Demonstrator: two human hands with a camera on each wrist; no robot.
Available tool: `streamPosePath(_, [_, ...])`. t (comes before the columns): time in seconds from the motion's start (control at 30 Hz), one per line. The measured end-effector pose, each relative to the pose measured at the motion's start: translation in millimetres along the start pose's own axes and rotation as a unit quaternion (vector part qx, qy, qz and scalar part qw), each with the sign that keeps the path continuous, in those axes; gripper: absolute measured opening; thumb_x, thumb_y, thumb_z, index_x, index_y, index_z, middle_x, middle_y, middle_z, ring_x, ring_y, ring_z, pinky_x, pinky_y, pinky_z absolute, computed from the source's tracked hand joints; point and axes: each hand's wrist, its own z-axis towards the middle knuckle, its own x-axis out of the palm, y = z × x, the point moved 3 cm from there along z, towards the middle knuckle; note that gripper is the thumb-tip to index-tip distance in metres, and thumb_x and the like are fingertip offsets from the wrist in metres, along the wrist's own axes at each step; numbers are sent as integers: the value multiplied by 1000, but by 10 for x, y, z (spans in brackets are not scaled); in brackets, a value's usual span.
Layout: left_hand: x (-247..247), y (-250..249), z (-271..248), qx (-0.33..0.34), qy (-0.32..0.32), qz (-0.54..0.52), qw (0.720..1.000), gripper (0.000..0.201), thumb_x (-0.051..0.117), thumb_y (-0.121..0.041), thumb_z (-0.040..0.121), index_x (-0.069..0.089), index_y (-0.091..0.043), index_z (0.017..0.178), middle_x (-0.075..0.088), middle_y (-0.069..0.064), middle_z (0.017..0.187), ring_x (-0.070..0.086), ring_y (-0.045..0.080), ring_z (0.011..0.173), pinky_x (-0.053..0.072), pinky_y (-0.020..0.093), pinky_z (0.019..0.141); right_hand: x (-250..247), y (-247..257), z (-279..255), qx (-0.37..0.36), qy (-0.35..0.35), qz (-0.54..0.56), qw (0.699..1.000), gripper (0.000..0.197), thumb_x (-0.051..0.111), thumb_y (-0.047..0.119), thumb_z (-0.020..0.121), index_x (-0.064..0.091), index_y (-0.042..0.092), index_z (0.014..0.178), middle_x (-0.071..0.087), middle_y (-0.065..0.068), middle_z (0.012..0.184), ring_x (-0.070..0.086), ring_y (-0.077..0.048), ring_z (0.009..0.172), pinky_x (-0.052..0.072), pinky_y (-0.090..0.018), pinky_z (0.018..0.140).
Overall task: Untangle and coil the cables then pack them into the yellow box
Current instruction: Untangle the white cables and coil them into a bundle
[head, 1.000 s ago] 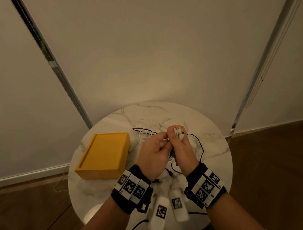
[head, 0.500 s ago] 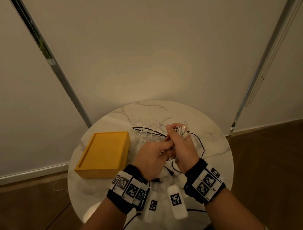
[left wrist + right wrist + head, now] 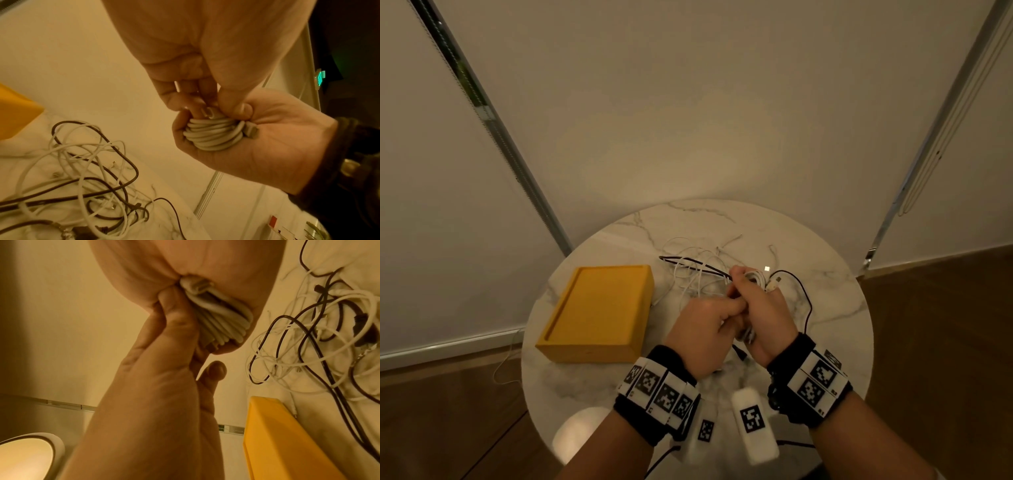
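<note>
Over the round marble desk (image 3: pixel 825 308), both hands meet: the right hand (image 3: pixel 763 311) curls around a white coiled cable (image 3: pixel 755 275), the left hand (image 3: pixel 702 329) pinching its loose end. The yellow box (image 3: pixel 599 315) sits left, near the tangled cables (image 3: pixel 698 270).

From the left wrist, the coil looks soft, light and springy; it is best clamped across its wraps.

From the right wrist, pale wall lies behind.

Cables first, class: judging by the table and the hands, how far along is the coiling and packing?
Done: one white cable is wound into a tight coil. In hand: the right hand grips that coil while the left hand pinches its top. Left: white and dark cables lie tangled on the table, and the yellow box shows nothing packed.
</note>
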Motion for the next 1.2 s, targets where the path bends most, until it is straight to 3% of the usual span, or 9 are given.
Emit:
streamPosePath(0.1, [11, 41, -38, -13, 19, -48, 999, 21, 62, -13, 95, 76, -21, 108, 76, -10, 95, 68, 1, 85, 55, 22, 76, -98, -52, 51, 15, -20, 4, 1000, 23, 65, 28, 98, 63, 8, 85, 52, -5, 67, 49, -13, 53, 43, -25, 45])
streamPosePath(0.23, [36, 166, -161, -45, 32, -105, 993, 23, 66, -21, 95, 73, -25, 116, 73, -16, 110, 67, -3, 101, 56, 25, 89, -315, -86, 133, 35, -44, 21, 998, 27, 63, 27, 99, 59, 13, 76, 48, -3, 61, 44, -17, 52, 39, -28, 47])
streamPosePath(0.37, [-24, 532, -244, -173, 19, 20, 984, 20, 63, -35, 95, 75, -30, 111, 74, -15, 106, 66, -4, 92, 57, 24, 86, -535, -118, 271, 68, -42, 45, 996, 19, 57, 20, 101, 58, 14, 83, 46, -2, 64, 42, -16, 50, 39, -31, 49])
streamPosePath(0.5, [-104, 859, -201, -258, -16, 91, 962, 21, 61, -34, 96, 73, -25, 110, 74, -10, 106, 63, 1, 86, 49, 15, 74, -609, -188, 390, 84, -43, 36, 995, 11, 56, 16, 101, 60, 9, 93, 49, -5, 66, 44, -18, 50, 41, -31, 49])
streamPosePath(0.6, [-114, 952, -74, -270, -25, 125, 954, 24, 60, -34, 96, 70, -24, 115, 70, -7, 113, 63, 7, 97, 49, 21, 81, -567, -240, 443, 98, -29, 11, 995, 11, 57, 14, 100, 62, 6, 96, 51, -8, 67, 46, -21, 53, 43, -31, 48])
streamPosePath(0.7, [-118, 977, 135, -225, -34, 164, 960, 32, 58, -36, 95, 64, -26, 125, 60, -5, 129, 54, 13, 117, 47, 28, 96, -512, -303, 537, 120, -14, -22, 992, 12, 59, 17, 100, 62, 8, 93, 53, -9, 66, 48, -22, 52, 44, -29, 45])
streamPosePath(0.87, [-44, 1008, 562, -187, 24, 291, 938, 72, 58, -64, 82, 32, -43, 145, 20, -2, 160, 21, 30, 145, 35, 53, 111, -397, -245, 1000, 113, -19, -85, 990, 14, 58, 18, 101, 60, 7, 91, 58, -11, 66, 50, -21, 50, 46, -28, 44])
streamPosePath(1.0, [86, 1272, 815, -236, 124, 354, 897, 103, 50, -90, 64, 6, -51, 149, -9, 0, 165, -7, 44, 148, 19, 67, 113, -293, -167, 1561, 136, 19, -217, 966, 22, 60, 21, 99, 64, 0, 96, 62, -15, 68, 53, -25, 53, 48, -34, 53])
streamPosePath(1.2, [293, 1659, 991, -295, 178, 356, 868, 115, 55, -94, 53, 10, -47, 149, -7, 10, 164, -7, 46, 148, 22, 68, 112, -267, -221, 2081, 213, 55, -382, 898, 27, 59, 21, 99, 64, -3, 86, 63, -12, 64, 56, -25, 53, 49, -35, 61])
